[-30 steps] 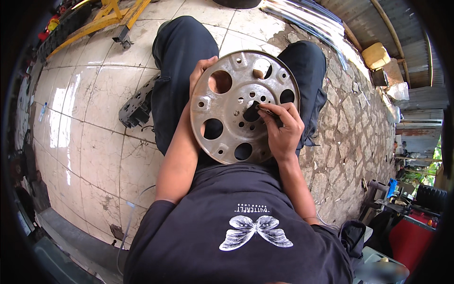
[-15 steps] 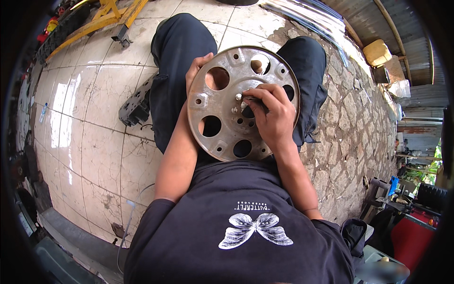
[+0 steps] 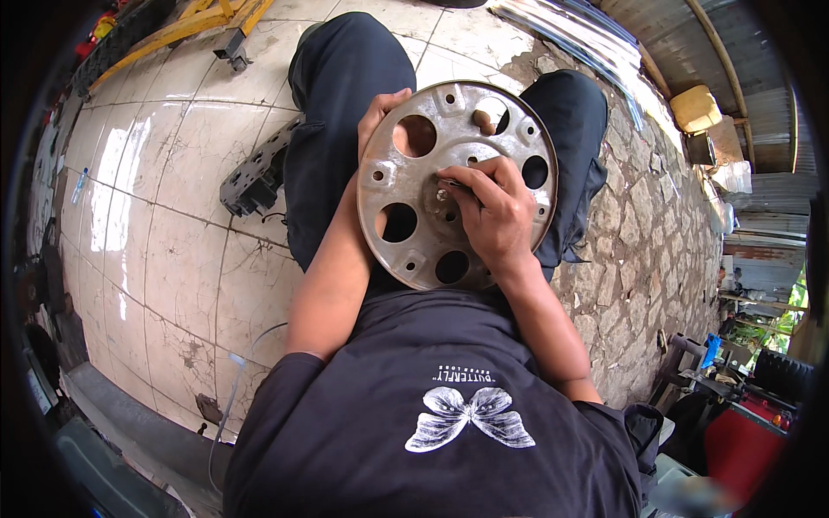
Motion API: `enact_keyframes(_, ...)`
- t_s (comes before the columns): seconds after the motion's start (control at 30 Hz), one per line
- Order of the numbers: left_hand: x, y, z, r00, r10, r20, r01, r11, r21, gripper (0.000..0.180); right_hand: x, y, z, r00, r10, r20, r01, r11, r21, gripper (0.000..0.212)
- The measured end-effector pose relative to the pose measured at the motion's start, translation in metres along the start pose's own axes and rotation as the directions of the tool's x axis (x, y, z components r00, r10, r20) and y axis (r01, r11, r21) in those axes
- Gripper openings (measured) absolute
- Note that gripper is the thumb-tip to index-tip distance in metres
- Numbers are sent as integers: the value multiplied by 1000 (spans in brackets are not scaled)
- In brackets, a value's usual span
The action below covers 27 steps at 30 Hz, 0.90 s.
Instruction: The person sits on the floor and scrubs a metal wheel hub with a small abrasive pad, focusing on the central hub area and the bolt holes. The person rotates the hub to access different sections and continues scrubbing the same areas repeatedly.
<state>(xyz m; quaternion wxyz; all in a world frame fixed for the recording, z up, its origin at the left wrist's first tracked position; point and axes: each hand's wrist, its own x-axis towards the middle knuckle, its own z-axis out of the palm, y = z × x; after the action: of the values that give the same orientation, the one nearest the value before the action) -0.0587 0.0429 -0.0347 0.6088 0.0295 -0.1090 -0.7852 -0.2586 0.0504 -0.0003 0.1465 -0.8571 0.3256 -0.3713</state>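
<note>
A round metal flexplate (image 3: 395, 246) with large round holes lies tilted across my thighs. My left hand (image 3: 380, 114) grips its upper left rim, and fingers behind it show through the holes. Over the hub, my right hand (image 3: 496, 207) is closed, thumb and forefinger pinching a small bolt that they mostly cover. Another shiny bolt (image 3: 441, 195) sits in the hub just below those fingertips.
A dark cast metal engine part (image 3: 257, 177) lies on the white tiles beside my left leg. A yellow steel frame (image 3: 186, 36) stands far left. Rough stone paving (image 3: 635, 233) is at the right, with a yellow jerrycan (image 3: 695, 110) beyond.
My right thumb and forefinger have shifted over the hub onto the bolt that showed beside them. The flexplate and my legs sit slightly farther right in the picture.
</note>
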Motion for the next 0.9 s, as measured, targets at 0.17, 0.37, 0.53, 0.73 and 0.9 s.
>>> enact_keyframes(0.17, 4, 0, -14, 1000, 11, -12, -12, 997, -78, 67, -7, -2, -3, 999, 40, -7, -40, 998, -44, 26)
enact_keyframes(0.37, 4, 0, -15, 1000, 4, 4, -4, 999, -40, 66, -4, -3, -2, 999, -39, -12, 38, 996, -82, 27)
enact_keyframes(0.53, 5, 0, -12, 999, -8, 35, 10, 998, -60, 67, 0, -5, 7, 997, -49, -56, 45, 996, -76, 28)
enact_keyframes(0.73, 7, 1, -19, 997, -4, 78, 11, 995, -99, 67, -10, -1, -4, 999, -33, 4, 33, 994, -100, 27)
enact_keyframes(0.9, 5, -1, -13, 998, 14, -53, -14, 1000, 0, 65, 4, -1, 8, 998, -47, -37, 45, 997, -61, 29)
